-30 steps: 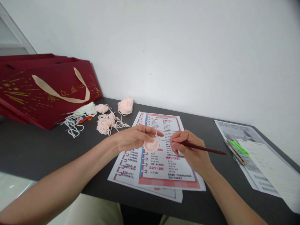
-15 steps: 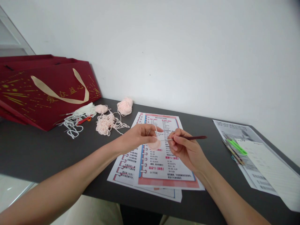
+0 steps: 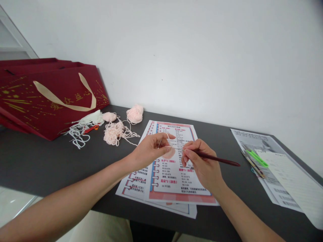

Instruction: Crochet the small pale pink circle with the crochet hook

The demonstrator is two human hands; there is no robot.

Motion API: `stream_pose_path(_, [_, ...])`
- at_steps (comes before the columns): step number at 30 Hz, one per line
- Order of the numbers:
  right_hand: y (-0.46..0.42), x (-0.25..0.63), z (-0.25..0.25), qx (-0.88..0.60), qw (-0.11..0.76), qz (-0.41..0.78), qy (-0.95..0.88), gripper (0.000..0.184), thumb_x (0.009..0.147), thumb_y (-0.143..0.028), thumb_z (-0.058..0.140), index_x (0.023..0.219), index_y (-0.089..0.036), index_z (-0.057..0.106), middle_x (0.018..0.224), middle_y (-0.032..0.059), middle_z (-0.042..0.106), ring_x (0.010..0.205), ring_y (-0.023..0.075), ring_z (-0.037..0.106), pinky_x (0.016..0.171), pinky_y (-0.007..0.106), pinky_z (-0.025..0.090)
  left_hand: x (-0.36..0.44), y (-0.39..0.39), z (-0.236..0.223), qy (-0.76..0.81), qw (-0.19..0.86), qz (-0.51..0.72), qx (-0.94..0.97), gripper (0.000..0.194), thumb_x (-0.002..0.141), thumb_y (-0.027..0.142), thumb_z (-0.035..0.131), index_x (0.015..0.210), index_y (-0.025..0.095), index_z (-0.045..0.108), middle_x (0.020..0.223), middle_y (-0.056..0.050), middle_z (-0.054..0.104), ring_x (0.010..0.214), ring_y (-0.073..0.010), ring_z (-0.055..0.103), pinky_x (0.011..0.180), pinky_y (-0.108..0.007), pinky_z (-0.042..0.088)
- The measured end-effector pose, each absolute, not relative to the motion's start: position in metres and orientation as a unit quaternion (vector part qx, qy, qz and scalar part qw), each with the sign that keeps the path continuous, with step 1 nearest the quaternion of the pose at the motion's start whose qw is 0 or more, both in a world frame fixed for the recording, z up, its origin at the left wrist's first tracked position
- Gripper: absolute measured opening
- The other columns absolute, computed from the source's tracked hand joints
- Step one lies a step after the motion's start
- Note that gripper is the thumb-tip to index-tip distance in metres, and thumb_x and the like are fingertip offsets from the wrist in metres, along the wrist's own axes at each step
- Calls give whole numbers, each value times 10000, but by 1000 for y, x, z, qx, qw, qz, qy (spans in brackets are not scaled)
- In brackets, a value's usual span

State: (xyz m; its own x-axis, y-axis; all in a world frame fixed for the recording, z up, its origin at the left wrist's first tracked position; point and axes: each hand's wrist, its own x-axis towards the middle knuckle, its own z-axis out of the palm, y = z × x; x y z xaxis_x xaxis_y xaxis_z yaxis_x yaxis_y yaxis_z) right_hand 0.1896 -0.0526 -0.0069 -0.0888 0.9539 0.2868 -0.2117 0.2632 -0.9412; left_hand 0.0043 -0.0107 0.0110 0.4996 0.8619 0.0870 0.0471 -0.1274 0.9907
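My left hand (image 3: 152, 148) pinches a small round pink crochet piece (image 3: 168, 153) by its upper edge, with pale yarn looped over the raised index finger. In my right hand (image 3: 200, 159) is a crochet hook (image 3: 218, 158) with a dark red handle, held between thumb and fingers. Its thin metal shaft points left and reaches the edge of the crochet piece; whether the tip sits in a stitch is too small to tell. From the left hand a strand of yarn runs back toward a loose heap of pink yarn (image 3: 114, 133). Printed pattern sheets (image 3: 181, 198) lie beneath both hands.
A dark red paper bag (image 3: 83, 80) stands at the left against the wall. Near it lie white yarn (image 3: 92, 117), a small pink ball (image 3: 109, 116) and a larger pink ball (image 3: 135, 114). At the right, a bright green tool (image 3: 257, 158) rests on papers (image 3: 285, 178).
My right hand has turned the hook: its handle swung up and shortened in view, then tilted down to the right again. The left hand's grip has rolled, hiding more of the crochet piece.
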Motion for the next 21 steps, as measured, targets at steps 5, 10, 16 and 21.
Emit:
stream_pose_path(5, [-60,187,-7,-400,559,398,-608,99,853,-181,588,771,-221,549,714,-27,580,548,103,551,518,252,448,6,-11,8,353,535,374,670,187,783,247,619,948,159,627,689,26,509,652,-117,484,665,-279,396])
stream_pose_path(10, [-68,181,-9,-444,526,249,-682,83,855,-188,575,794,-230,538,750,-16,597,552,106,533,520,253,420,9,-15,4,382,467,383,699,195,811,217,579,991,169,634,687,13,555,687,-139,538,675,-282,404])
stream_pose_path(16, [-66,173,-15,-464,552,345,-601,100,869,-238,573,786,-229,520,610,-37,576,520,129,555,523,267,447,10,-18,-1,392,379,411,731,164,818,203,565,654,196,566,683,-21,615,971,-229,616,784,-306,427])
stream_pose_path(21, [-67,168,-24,-456,545,242,-661,74,863,-186,556,818,-237,528,757,1,616,596,140,584,564,278,465,10,-20,-3,394,340,405,751,138,828,203,564,698,201,610,754,-30,669,963,-221,637,799,-301,440])
